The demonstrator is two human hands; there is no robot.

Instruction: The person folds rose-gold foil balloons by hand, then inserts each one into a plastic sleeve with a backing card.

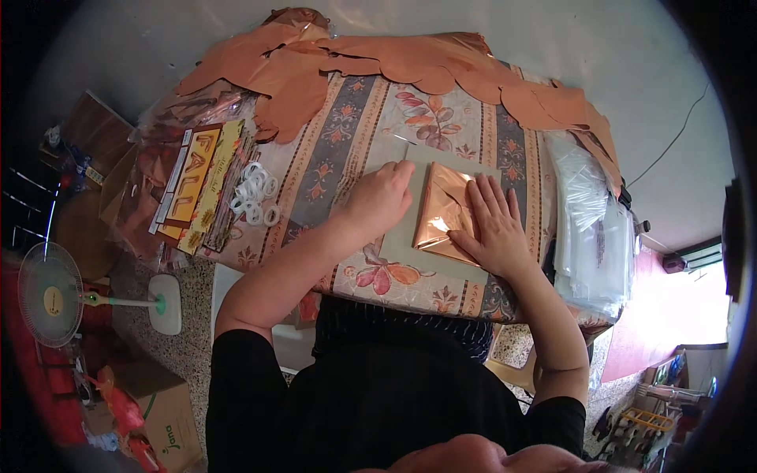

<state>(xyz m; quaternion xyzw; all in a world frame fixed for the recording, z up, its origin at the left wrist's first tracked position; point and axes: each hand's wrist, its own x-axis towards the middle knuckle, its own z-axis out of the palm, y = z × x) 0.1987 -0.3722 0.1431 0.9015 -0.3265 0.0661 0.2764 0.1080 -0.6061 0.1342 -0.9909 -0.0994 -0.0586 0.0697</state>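
A folded packet of shiny copper-coloured foil (443, 213) lies on a grey-green board (399, 243) on the table. My right hand (497, 229) rests flat on the packet's right side, fingers stretched out and pressing against the foil. To the left of the packet, my left hand (382, 197) is closed at the board's left part. A thin, shiny sliver (404, 139) shows just beyond its fingers; it seems to belong to a slim tool in that hand, whose kind I cannot make out.
Cut copper-coloured sheets (410, 63) with scalloped edges lie along the table's far side. At left are a stack of printed cards (197, 189) and white rings (254, 195). Clear plastic sleeves (593, 248) lie at right. A fan (51, 296) stands beyond the table's left.
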